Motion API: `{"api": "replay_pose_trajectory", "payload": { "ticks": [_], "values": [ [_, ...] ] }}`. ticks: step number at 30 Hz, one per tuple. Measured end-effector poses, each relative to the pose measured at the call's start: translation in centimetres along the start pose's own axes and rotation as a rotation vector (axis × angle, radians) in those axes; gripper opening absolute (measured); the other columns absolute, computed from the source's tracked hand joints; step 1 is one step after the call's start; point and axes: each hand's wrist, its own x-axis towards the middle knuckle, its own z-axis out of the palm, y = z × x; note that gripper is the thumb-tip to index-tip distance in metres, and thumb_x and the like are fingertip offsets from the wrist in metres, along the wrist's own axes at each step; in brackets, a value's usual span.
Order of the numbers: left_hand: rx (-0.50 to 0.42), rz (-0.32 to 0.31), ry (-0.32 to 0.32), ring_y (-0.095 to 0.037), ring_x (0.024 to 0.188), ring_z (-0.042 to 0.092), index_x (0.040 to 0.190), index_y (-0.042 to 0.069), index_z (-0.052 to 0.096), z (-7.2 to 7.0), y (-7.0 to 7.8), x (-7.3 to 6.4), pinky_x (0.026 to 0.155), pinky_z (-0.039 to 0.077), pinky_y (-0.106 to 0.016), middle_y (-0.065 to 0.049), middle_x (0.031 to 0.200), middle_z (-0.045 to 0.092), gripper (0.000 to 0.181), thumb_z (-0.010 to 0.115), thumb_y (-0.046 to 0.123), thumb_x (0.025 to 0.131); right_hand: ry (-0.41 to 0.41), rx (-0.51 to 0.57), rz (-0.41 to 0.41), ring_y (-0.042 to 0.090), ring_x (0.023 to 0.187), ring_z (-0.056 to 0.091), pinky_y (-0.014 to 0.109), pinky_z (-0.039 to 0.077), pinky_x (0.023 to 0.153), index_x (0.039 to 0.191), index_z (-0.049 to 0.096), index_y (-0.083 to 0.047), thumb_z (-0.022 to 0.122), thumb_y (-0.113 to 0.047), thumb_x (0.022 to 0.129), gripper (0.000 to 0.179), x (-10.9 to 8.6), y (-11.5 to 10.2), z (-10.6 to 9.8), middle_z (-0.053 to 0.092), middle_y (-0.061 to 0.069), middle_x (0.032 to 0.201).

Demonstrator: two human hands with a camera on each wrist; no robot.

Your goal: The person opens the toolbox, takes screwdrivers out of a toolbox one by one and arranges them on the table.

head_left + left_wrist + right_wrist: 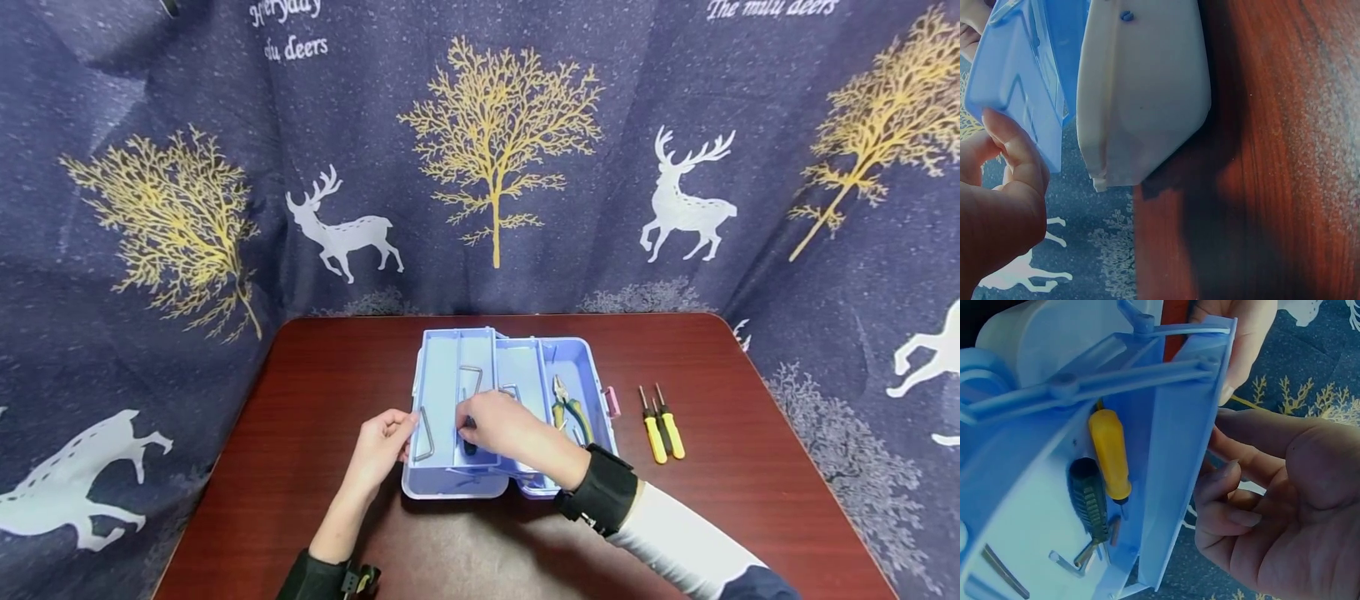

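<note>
Navy cloth (450, 296), printed with golden trees and white deer, fills the whole backdrop, and below it sits the reddish-brown table (322, 367). Centre stage is the light-blue toolbox (456, 483), standing on the table, its trays fanned out to show several compartments. Both hands are at work! Left hand (386, 437): nearly closed, thumb and fingers pinching the outer edge of the upper tray (440, 354). Right hand (498, 421): reaching across that same tray, fingers curled in, pinching a dark-handled tool (470, 448) (most of it hidden under the hand). Over in the deep right section lie the pliers (564, 400), green and yellow at the handles. Outside, right of the box, yellow-and-black screwdrivers (672, 437) lie side by side. Down to the small stuff: a bent metal rod (428, 433) in the tray's left compartment, and a pink latch (612, 402) on the right wall.
</note>
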Motion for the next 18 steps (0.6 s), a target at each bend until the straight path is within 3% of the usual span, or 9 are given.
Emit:
{"api": "replay_pose_trajectory", "payload": {
  "ticks": [9, 18],
  "values": [
    [-0.008, -0.001, -0.002, -0.011, 0.052, 0.052, 0.091, -0.011, 0.064, -0.06, -0.06, -0.08, 0.050, 0.048, -0.020, -0.003, 0.060, 0.056, 0.021, 0.066, 0.007, 0.101, -0.023, -0.039, -0.052, 0.010, 0.063, 0.051, 0.025, 0.043, 0.061, 0.084, 0.072, -0.013, 0.073, -0.017, 0.099, 0.015, 0.10, 0.13, 0.32, 0.058, -0.006, 0.069],
    [-0.008, 0.006, 0.002, -0.011, 0.051, 0.052, 0.090, -0.011, 0.064, -0.06, -0.08, -0.03, 0.050, 0.048, -0.020, -0.002, 0.060, 0.057, 0.021, 0.065, 0.007, 0.101, 0.028, 0.051, -0.021, 0.011, 0.065, 0.053, 0.026, 0.044, 0.061, 0.088, 0.071, -0.012, 0.072, -0.017, 0.099, 0.012, -0.07, 0.63, 0.60, 0.061, -0.004, 0.073]
  ]
}}
